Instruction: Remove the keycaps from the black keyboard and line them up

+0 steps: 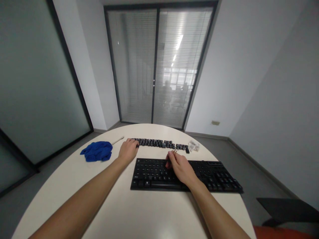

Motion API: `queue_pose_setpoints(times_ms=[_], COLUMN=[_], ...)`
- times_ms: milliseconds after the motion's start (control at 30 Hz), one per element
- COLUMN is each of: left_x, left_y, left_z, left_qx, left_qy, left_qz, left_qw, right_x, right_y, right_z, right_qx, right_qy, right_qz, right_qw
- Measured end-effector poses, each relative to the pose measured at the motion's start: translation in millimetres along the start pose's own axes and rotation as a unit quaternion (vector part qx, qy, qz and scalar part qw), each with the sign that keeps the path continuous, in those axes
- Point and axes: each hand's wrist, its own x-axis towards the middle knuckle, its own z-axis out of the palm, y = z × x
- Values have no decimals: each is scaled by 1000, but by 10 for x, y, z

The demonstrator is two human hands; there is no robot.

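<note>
Loose black keycaps (149, 142) stand in rows on the far part of the round table. At the left end of these rows is my left hand (129, 150), its fingers bent together with a dark keycap (137, 145) at the tips. A black keyboard (156, 183) lies nearer to me, with most of its keys in dark rows. Over its middle, my right hand (180, 166) is closed on a thin tool (175, 151) with what look like two fine prongs pointing up. The palm side of this hand and the keys beneath it are hidden.
A crumpled blue cloth (97, 151) lies at the left, beside a thin white-handled stick (118, 140), perhaps a brush. Clear crumpled plastic (193, 146) sits right of the keycaps. The pale table (129, 215) has a curved edge; a dark chair part (289, 209) stands at lower right.
</note>
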Motion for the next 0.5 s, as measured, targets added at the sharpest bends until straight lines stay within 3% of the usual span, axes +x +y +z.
queue_pose_setpoints(times_ms=[233, 367, 500], left_x=[-100, -297, -626], left_y=[131, 418, 749], left_z=[-108, -158, -182], left_qx=[-30, -72, -196], left_qy=[28, 48, 22], left_qz=[-1, -8, 28], left_qw=[999, 996, 980], right_x=[7, 11, 4], right_y=[18, 28, 4], right_z=[16, 11, 3], right_qx=[10, 2, -6], right_qy=[-1, 7, 8], right_qz=[11, 12, 4], right_qw=[1000, 1000, 1000])
